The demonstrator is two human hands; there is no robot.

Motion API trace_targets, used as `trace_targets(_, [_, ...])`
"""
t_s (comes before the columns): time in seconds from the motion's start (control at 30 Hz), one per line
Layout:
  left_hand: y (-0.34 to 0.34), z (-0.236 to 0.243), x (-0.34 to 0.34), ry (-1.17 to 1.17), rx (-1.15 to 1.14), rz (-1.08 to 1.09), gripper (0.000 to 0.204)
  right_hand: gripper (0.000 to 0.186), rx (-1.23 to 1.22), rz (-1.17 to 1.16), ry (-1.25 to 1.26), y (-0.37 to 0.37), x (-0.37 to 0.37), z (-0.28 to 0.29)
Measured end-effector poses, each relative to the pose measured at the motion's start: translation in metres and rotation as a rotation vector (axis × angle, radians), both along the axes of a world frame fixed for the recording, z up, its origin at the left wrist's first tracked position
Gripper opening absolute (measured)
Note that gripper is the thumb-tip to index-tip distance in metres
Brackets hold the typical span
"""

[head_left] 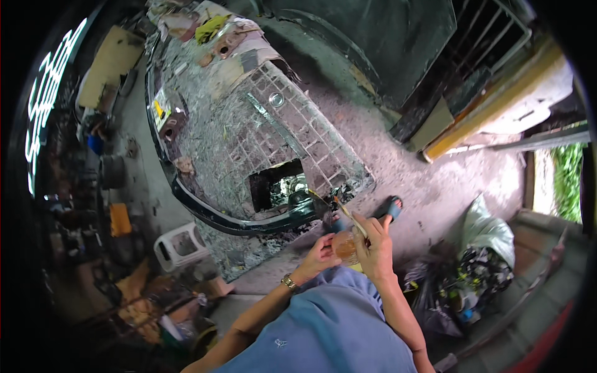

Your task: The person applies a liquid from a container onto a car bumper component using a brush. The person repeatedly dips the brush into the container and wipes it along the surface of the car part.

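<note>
My left hand (318,255) is closed around a clear jar (344,247) of amber liquid, held in front of my waist. Just right of the jar, my right hand (375,250) grips a thin, pale-handled brush (349,216), its end pointing away from me; the bristles are too small to make out. Beyond the hands lies the near corner of a worn table with a tiled top (323,127). A glossy dark curved strip, like a car bumper (202,210), runs along the table's left and near edges. Beside its near end is a square opening (264,189) in the tabletop.
A round metal lid-like piece (276,99) and a small box (166,112) rest on the table, with rags (211,29) at its far end. A white plastic stool (181,247) stands left. Rubbish bags (488,229) sit on the right, near low steps.
</note>
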State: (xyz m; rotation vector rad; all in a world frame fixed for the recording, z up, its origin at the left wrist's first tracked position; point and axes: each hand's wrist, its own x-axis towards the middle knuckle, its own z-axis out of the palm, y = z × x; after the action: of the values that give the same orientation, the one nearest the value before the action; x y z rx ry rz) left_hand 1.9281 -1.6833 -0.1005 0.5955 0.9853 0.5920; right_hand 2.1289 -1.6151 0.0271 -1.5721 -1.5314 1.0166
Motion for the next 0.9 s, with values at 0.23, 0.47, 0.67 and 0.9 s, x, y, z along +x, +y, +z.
trace_targets(0.23, [0.0,-0.007,0.005,0.031,-0.014,-0.054,0.085,0.032,0.067,0.0,-0.009,-0.001,-0.009,-0.015])
trace_targets(0.47, [0.006,0.017,0.02,0.107,0.148,-0.071,0.073,0.039,0.155,0.128,-0.051,-0.004,-0.013,-0.005])
trace_targets(0.67, [0.012,0.033,0.024,-0.034,-0.045,0.022,0.075,0.041,0.111,0.155,-0.031,-0.008,-0.015,0.012])
trace_targets(0.9, [-0.001,0.001,0.011,0.038,0.025,-0.073,0.079,0.038,0.139,0.179,-0.017,-0.006,-0.001,0.041])
